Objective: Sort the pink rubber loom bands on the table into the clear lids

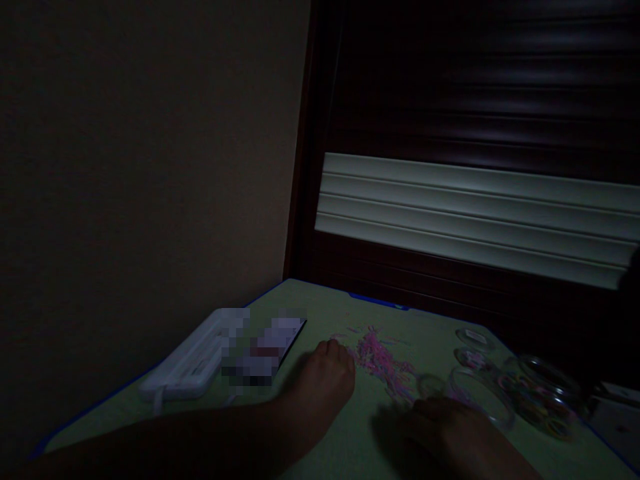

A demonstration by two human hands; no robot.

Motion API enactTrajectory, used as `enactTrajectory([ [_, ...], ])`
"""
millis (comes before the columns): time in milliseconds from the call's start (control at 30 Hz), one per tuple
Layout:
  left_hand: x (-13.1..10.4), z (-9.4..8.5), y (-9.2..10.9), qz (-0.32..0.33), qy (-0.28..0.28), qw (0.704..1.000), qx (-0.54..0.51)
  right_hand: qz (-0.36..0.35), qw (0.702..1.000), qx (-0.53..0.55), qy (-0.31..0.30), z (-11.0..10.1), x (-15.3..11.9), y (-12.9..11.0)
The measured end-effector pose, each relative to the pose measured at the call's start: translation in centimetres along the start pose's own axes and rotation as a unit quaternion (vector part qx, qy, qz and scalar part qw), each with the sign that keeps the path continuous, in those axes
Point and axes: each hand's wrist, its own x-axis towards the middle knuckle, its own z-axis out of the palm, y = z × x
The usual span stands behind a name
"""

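A loose pile of small, thin pink and purple pieces point(377, 360), perhaps tiny elastic bands, lies on the pale green tabletop point(320, 307). My left hand point(330, 373) rests at the pile's left edge, its fingers curled down and together; whatever is under the fingertips is hidden. Nearer to me, my right hand point(445, 433) is at the pile's lower right end, in deep shadow, with its fingers bent towards the table. What it pinches, if anything, cannot be made out. Just beyond it a clear round container point(480, 397) sits on the table.
A clear jar point(537, 397) holding colourful rings stands at the right, with two round lids or discs point(475, 338) behind. To the left are a white power strip point(187, 363) and a blurred-out phone point(280, 340). A wall point(150, 167) borders the left side. The room is dim.
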Motion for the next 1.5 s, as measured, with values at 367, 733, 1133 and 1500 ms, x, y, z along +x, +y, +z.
enactTrajectory([
  [367, 0.0, -0.6, -0.3, 0.041, 0.010, 0.999, -0.023, -0.001, 1.000, -0.006, -0.029, -1.0, 0.1, -0.1],
  [733, -0.3, -1.7, -0.9, 0.117, 0.045, 0.972, -0.197, 0.116, 0.990, 0.020, -0.078, -3.6, 0.5, -0.1],
  [1133, -0.1, -0.8, -0.5, 0.058, 0.048, 0.891, -0.449, 0.139, 0.987, 0.028, -0.070, -4.2, 0.3, -0.3],
  [1500, 0.1, -0.4, 0.3, 0.022, 0.022, 0.826, -0.562, 0.122, 0.990, 0.031, -0.059, -3.6, 0.4, 0.1],
])
